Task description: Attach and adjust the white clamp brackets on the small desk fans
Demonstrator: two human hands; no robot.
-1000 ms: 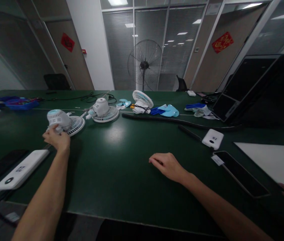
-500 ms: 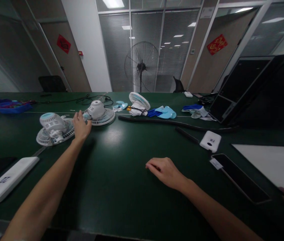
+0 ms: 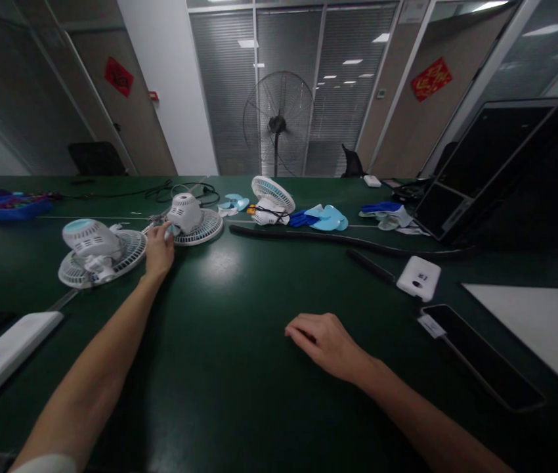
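The head view is looking forward and down, close above the green table (image 3: 230, 368). It is facing a standing fan (image 3: 277, 124) (farther off).

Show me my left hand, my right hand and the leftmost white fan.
Left hand (image 3: 159, 255): head view, back of hand.
Right hand (image 3: 329, 337): head view, back of hand.
Leftmost white fan (image 3: 92, 240): head view, motor housing.

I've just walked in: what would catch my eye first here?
Probably the tall fan standing beyond the green table, near the middle of the view. Red signs on the doors to either side stand out too. Nearer, the left hand is at a small white fan left of centre.
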